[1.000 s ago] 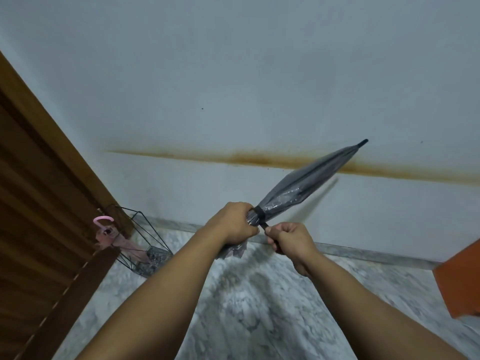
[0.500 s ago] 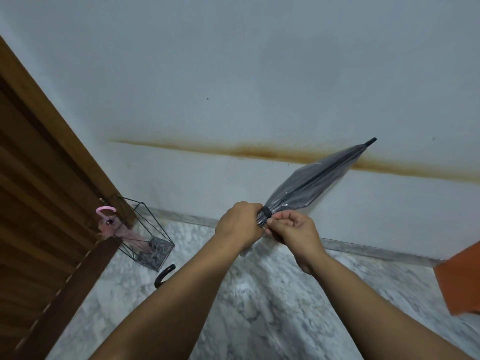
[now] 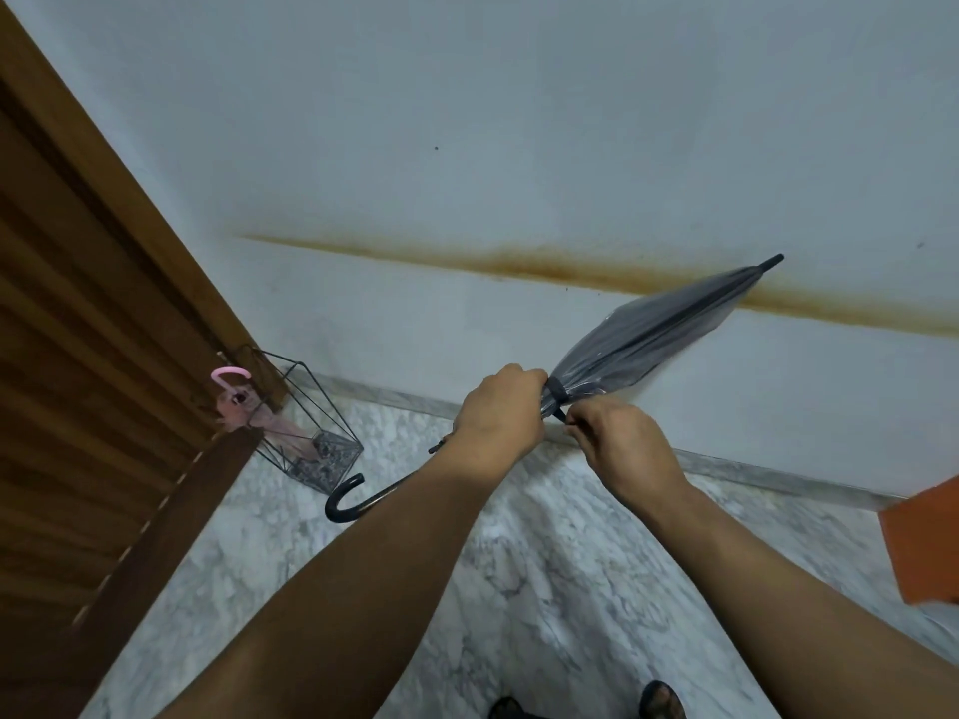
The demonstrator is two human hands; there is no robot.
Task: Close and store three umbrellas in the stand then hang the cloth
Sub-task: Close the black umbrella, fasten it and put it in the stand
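Observation:
A folded grey see-through umbrella (image 3: pixel 654 329) slants up to the right, its black tip near the wall stain. My left hand (image 3: pixel 501 415) grips the bunched canopy near its lower end. My right hand (image 3: pixel 620 446) pinches the dark strap (image 3: pixel 558 394) wrapped round the canopy. The umbrella's black hooked handle (image 3: pixel 342 503) sticks out below my left forearm. A black wire stand (image 3: pixel 311 407) sits on the floor by the door, with a pink umbrella (image 3: pixel 244 402) in it. No cloth is in view.
A brown slatted wooden door (image 3: pixel 104 381) fills the left side. An orange object (image 3: pixel 929 542) pokes in at the right edge. The marble floor (image 3: pixel 519 563) meets a pale wall (image 3: pixel 467 147) with a rusty stain. Dark footwear shows at the bottom edge.
The view has tilted down and the umbrella's hooked handle has come into sight. My right hand has shifted slightly away from my left, drawing the strap's end out.

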